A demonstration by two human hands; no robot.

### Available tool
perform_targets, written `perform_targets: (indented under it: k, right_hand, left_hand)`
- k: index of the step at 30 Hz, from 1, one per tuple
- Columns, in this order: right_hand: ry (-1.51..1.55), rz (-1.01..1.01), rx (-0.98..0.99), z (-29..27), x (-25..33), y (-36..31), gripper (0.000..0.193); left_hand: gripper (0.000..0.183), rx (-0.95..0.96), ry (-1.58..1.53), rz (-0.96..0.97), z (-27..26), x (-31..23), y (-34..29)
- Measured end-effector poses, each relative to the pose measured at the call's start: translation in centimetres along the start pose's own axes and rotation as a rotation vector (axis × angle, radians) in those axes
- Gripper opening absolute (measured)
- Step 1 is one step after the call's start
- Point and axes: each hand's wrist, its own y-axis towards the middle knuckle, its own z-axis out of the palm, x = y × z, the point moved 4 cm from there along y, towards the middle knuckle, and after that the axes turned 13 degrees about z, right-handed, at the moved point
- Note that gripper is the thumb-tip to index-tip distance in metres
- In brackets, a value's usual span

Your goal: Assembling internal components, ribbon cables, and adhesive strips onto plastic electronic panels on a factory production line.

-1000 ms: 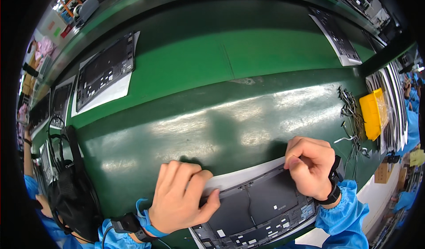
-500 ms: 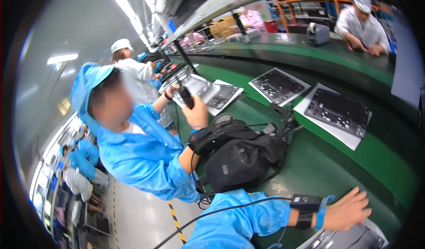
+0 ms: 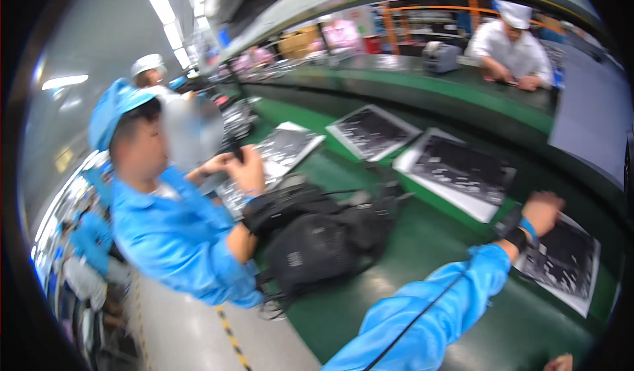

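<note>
My left hand (image 3: 543, 214), in a blue sleeve with a black wrist unit and a blue strap, reaches out to the right. It is at the upper left corner of a black perforated panel (image 3: 563, 255) lying on a white sheet. Motion smears the fingers, so their grip on the panel or sheet cannot be made out. A cable runs along this arm. Only a sliver of my right hand (image 3: 560, 364) shows at the lower right edge, its fingers mostly cut off.
On the green bench (image 3: 396, 259) lies a black bag (image 3: 323, 249) with straps. More black panels on white sheets (image 3: 459, 166) line the bench's far side. At left a co-worker in blue (image 3: 178, 232) holds a dark object. Across the bench sits a person in white (image 3: 515, 51).
My left hand has moved farther away across the bench. The panel beneath it has shifted the same way, level with the row. The view has turned slightly right. My right hand's edge has appeared.
</note>
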Motion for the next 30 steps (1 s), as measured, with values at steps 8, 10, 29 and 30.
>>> perform_targets:
  k: [8,10,29,30]
  right_hand:
    - [0.126,0.105,0.051,3.5,-2.1,-0.8,0.018]
    - [0.034,0.02,0.043,3.0,-1.4,-1.0,0.016]
    - [0.126,-0.182,-0.221,0.8,-0.2,-0.9,0.01]
    - [0.131,-0.194,-0.235,0.6,-0.1,-0.6,0.009]
  left_hand:
    - [0.014,0.096,-0.024,0.053,0.0,4.7,3.8]
    - [0.012,0.006,0.088,0.079,1.2,2.8,5.4]
    - [0.035,0.247,0.001,-0.173,19.5,-30.2,11.4]
    - [0.031,0.254,0.021,-0.156,20.2,-29.8,11.7]
